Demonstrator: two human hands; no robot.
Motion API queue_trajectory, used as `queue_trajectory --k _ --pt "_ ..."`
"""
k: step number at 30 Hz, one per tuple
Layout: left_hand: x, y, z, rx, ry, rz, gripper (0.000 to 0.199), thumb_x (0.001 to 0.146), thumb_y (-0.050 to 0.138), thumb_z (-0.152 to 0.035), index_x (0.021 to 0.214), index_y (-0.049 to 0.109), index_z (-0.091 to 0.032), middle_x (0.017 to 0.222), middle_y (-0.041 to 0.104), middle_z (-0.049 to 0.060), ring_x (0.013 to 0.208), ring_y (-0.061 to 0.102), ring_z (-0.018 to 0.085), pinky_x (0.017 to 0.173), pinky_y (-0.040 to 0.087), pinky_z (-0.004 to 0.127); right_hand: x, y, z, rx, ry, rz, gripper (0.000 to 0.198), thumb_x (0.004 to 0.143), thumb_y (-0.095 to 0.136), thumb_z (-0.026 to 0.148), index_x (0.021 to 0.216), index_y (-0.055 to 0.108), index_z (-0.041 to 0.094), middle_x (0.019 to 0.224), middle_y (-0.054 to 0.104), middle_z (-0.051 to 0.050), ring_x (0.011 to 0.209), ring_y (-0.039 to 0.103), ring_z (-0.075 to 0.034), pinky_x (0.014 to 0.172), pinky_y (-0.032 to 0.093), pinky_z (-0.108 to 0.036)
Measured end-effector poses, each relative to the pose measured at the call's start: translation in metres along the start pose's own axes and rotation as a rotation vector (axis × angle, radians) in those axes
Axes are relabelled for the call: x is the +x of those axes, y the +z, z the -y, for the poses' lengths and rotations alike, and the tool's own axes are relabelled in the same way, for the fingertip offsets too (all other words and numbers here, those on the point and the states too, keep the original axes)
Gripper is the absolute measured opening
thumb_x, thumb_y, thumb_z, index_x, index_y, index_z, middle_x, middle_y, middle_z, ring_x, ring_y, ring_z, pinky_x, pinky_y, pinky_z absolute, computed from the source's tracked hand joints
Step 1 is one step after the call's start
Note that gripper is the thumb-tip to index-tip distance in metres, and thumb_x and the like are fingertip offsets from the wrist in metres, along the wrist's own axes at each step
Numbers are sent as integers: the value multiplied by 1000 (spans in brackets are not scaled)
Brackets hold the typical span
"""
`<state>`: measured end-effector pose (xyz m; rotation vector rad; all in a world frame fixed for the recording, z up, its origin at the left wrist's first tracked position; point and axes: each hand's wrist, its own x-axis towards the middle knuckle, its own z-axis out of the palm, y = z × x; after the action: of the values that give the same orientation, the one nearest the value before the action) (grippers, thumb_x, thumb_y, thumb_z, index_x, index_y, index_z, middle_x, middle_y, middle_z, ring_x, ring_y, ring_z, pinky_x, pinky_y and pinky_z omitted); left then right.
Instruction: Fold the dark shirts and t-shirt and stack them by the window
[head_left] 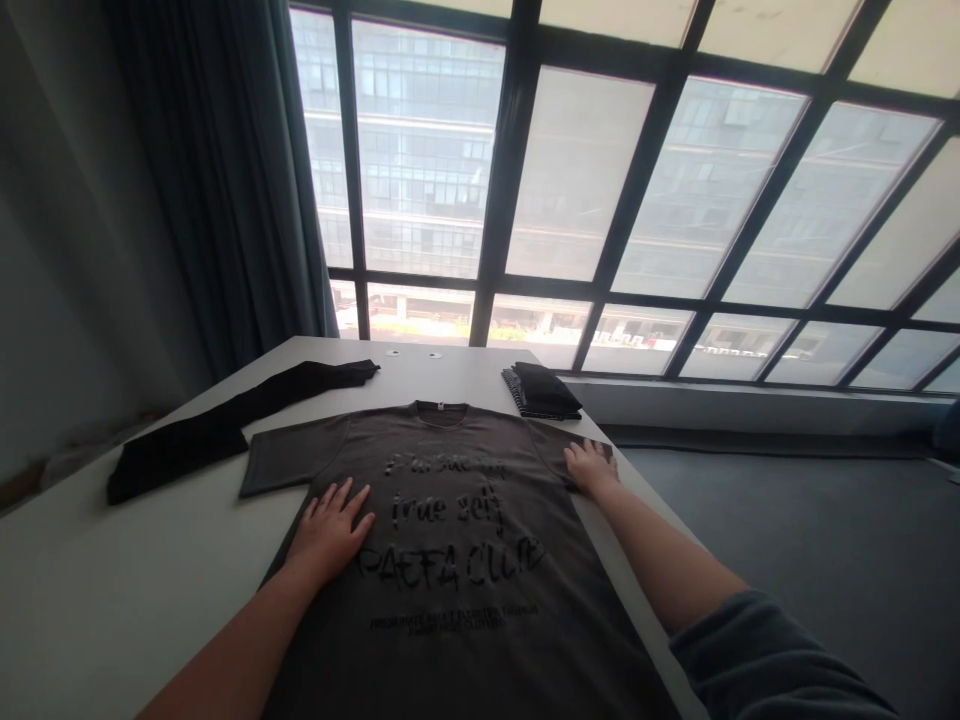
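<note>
White table stood before a wide grid window, with a dark curtain at the window's left edge. A dark grey T-shirt lay spread flat, front up, across the table's near half, collar toward the window, black lettering on the chest. A long black garment lay off the shirt's left sleeve, apart from it. A small black folded stack sat at the far right edge, just beyond the right shoulder. Left hand rested palm down on the shirt's chest, fingers spread, gripping nothing. Right hand lay flat on the right sleeve at the table edge, fingers extended, nothing grasped.
</note>
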<state>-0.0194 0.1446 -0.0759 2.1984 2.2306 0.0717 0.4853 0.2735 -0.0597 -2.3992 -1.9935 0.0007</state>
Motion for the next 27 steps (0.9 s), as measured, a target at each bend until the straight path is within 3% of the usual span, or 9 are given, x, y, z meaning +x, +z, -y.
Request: queue_trajectory --k 6,10,15,22,25,27 --pt "1 4 2 25 8 -12 60 103 41 -49 160 42 -30 170 33 7 157 29 33 125 26 52 -31 7 109 97 -360 61 71 106 29 54 164 32 13 173 18 -11 162 10 -27 129 11 -45" --pt "2 5 3 24 19 -20 61 103 41 -49 160 42 -30 170 33 7 157 28 33 125 26 52 -59 16 147 138 -450 112 82 104 29 61 165 26 8 173 15 -14 162 12 -27 130 10 -43" --pt "2 3 1 7 10 -27 60 102 42 -48 159 44 -30 170 33 7 157 29 33 125 26 53 -90 10 133 172 -458 160 81 105 29 60 166 22 7 173 10 -14 162 8 -29 130 7 -46" --pt "-3 -1 -5 36 -3 -16 61 102 41 -48 160 44 -26 169 33 12 156 30 35 123 27 53 -158 -2 79 237 -663 237 73 104 33 68 166 26 30 174 10 -4 162 5 -30 131 4 -52" --pt "-3 -4 -27 39 8 -38 64 101 42 -51 158 47 -21 168 34 17 154 33 40 121 28 59 -192 -3 60 275 -725 274 73 103 37 67 166 25 32 174 9 -2 162 7 -30 131 5 -53" --pt "0 -8 -55 7 131 -37 64 101 41 -51 157 48 -20 169 33 15 155 31 39 123 25 59 -210 -3 51 311 -773 292 72 104 40 64 166 24 32 173 10 -2 162 10 -29 132 7 -51"
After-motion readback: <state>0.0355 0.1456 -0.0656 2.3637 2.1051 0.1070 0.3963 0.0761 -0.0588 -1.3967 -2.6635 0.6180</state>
